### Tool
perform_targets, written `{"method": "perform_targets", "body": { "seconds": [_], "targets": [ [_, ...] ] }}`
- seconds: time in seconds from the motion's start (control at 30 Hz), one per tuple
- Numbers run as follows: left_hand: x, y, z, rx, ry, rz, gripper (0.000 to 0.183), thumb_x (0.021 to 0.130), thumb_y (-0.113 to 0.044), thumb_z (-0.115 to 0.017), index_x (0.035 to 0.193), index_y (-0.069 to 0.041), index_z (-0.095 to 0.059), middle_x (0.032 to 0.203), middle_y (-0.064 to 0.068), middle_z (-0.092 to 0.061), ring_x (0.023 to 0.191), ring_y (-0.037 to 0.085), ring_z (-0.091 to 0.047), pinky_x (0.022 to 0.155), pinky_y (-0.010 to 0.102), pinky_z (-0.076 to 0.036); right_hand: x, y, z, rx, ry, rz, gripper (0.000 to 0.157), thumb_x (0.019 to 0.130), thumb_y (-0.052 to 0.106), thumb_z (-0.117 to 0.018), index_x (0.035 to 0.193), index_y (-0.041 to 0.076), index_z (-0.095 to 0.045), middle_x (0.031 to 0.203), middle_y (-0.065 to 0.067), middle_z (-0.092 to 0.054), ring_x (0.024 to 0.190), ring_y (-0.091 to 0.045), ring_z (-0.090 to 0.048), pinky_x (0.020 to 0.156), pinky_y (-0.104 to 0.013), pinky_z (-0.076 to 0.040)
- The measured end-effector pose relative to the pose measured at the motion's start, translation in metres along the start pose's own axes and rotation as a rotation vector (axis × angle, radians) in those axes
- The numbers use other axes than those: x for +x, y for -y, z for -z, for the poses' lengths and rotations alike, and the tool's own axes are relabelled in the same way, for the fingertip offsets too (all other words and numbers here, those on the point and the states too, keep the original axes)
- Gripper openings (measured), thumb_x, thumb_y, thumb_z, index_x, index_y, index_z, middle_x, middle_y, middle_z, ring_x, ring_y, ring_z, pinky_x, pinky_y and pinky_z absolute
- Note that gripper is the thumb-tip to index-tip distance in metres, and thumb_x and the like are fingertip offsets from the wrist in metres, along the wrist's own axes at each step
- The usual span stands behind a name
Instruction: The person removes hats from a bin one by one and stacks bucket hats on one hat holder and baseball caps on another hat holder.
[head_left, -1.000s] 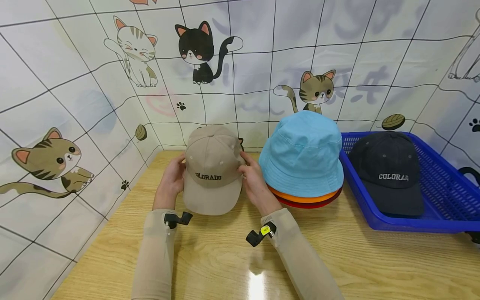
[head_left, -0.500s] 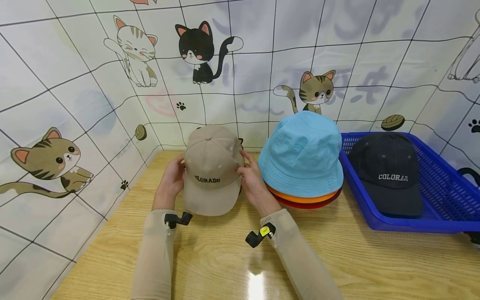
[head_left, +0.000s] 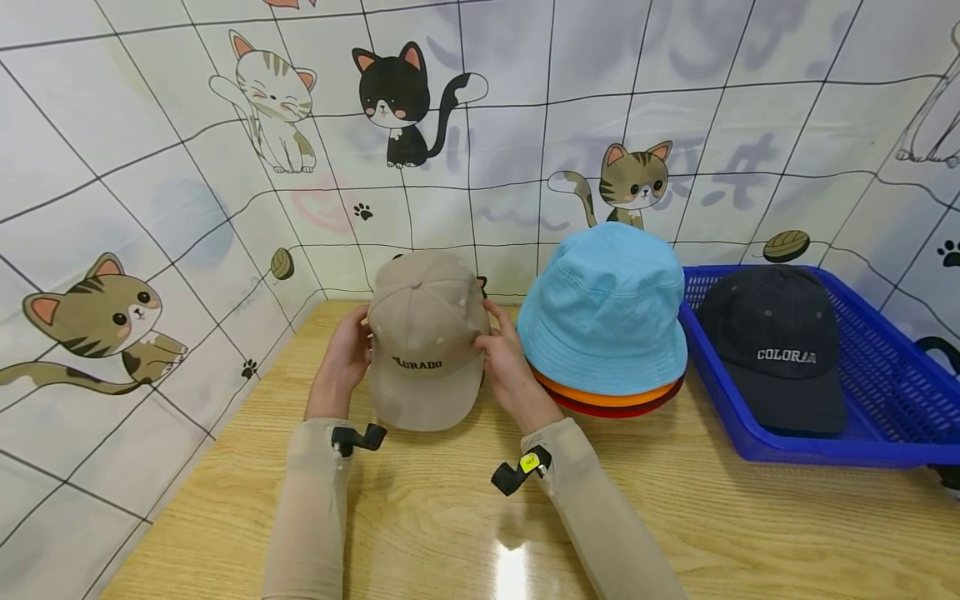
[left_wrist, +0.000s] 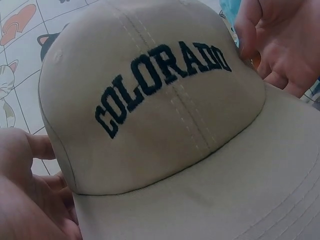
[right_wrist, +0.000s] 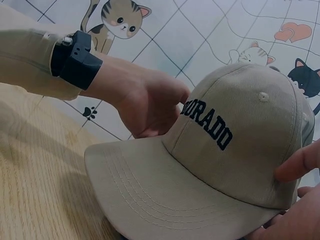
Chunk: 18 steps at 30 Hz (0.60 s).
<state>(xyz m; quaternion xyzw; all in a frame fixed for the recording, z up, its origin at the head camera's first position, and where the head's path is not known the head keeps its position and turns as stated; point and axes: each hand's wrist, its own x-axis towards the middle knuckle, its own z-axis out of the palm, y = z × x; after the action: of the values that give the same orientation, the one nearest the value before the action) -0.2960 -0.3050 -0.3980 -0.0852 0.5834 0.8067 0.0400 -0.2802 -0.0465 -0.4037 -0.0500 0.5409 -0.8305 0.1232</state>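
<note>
A beige baseball cap (head_left: 427, 321) with dark COLORADO lettering faces the person at the left of the table, its brim toward the front. My left hand (head_left: 345, 354) holds the crown's left side, fingers reaching behind it. On the other side my right hand (head_left: 512, 362) grips the cap low near the brim. In the right wrist view the right thumb (right_wrist: 300, 162) presses on the outside of the cap while other fingers go underneath. The left wrist view shows the lettering (left_wrist: 162, 75) up close, with both hands at the sides. A dark edge peeks out under the brim.
Right of the cap stands a stack of bucket hats, light blue (head_left: 606, 308) on top, orange (head_left: 607, 398) and dark red below. Farther right, a blue plastic basket (head_left: 847, 452) holds a black COLORADO cap (head_left: 780, 342). A cat-print wall covering (head_left: 510, 150) rises behind the wooden table (head_left: 420, 517).
The beige cap has tipped slightly forward between the hands, so its lettering sits a little lower. Both hands keep nearly the same place; the other hats have not moved.
</note>
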Motion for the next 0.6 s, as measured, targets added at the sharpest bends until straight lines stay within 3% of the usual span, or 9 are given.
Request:
{"method": "perform_targets", "body": {
  "seconds": [0.23,0.37,0.6],
  "targets": [
    [0.002,0.0006,-0.0027,0.062,-0.05,-0.001,0.029,0.108,-0.036,-0.048,0.085,-0.023,-0.061,0.088,-0.006,-0.054,0.071,0.01,-0.047,0.058,0.023,-0.037,0.0009,-0.0006,0.0,-0.058,-0.011,-0.032,0.089,0.082,-0.008,-0.051,0.161,0.028,-0.029,0.15,-0.017,-0.045,0.133,-0.028,-0.044,0.095,-0.037,-0.03],
    [0.0026,0.0005,-0.002,0.09,-0.06,-0.001,0.027,0.108,-0.037,-0.048,0.087,-0.024,-0.06,0.093,-0.005,-0.054,0.078,0.011,-0.048,0.061,0.022,-0.038,0.0013,-0.0013,-0.0003,-0.083,-0.015,-0.039,0.089,0.082,-0.008,-0.051,0.161,0.028,-0.03,0.149,-0.016,-0.046,0.13,-0.028,-0.046,0.085,-0.034,-0.029],
    [0.0042,0.0005,-0.0018,0.11,-0.059,-0.004,0.024,0.108,-0.037,-0.047,0.09,-0.024,-0.058,0.091,-0.006,-0.054,0.081,0.01,-0.049,0.064,0.021,-0.038,0.0015,-0.002,-0.0009,-0.092,-0.014,-0.034,0.088,0.082,-0.008,-0.051,0.16,0.026,-0.031,0.146,-0.017,-0.046,0.127,-0.027,-0.046,0.083,-0.034,-0.029]
  ]
}}
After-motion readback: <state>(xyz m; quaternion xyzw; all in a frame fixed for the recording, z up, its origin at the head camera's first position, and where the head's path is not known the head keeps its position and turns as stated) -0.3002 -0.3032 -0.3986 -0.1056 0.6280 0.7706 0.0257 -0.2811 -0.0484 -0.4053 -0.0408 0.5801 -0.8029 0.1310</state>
